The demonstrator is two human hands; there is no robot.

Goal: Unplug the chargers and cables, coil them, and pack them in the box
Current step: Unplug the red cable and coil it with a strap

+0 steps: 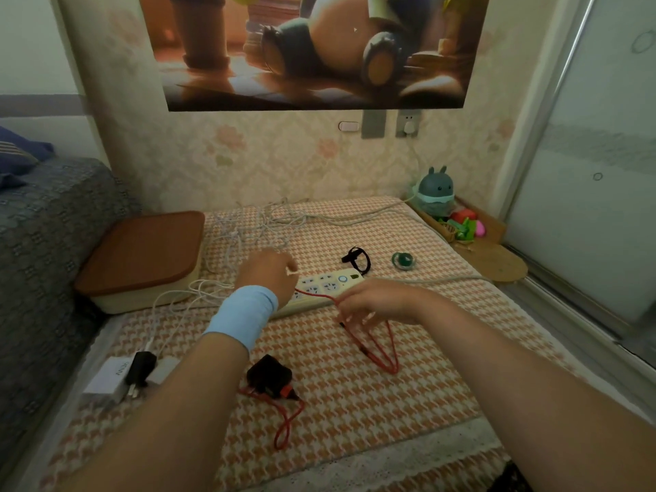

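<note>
Right hand (372,301) grips the red cable (390,369), loops hanging to build the coil; left hand (268,275) hovers over the power strip (330,284), probably steadying slack, its fingers hidden.

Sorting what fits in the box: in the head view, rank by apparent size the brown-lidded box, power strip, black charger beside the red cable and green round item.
1. brown-lidded box
2. power strip, partly hidden by the left hand
3. black charger, helped by nearness to the camera
4. green round item

Single head-worn wide-angle view, looking forward and down, close over the mat (355,403)
</note>
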